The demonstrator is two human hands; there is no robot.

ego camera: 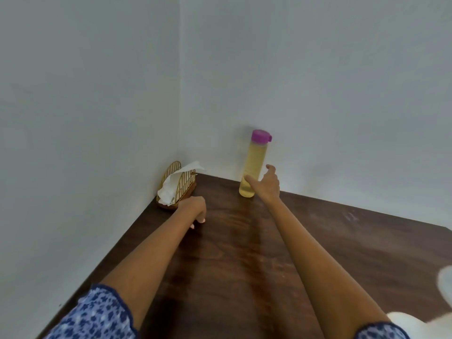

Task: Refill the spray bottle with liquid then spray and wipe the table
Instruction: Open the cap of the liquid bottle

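I am resting my left hand (pixel 194 208), fingers curled loosely on the table (pixel 244 265), while my spread right hand (pixel 267 183) is reaching around the upright yellow bottle (pixel 253 165) just ahead, aiming mid-body for steadiness.

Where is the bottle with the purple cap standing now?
The bottle stands upright at the table's far edge by the wall, right of the napkin holder, with the right hand reaching it.

bottle (pixel 254 165) on table (pixel 244 265) by wall, napkin holder (pixel 177 185) left in corner
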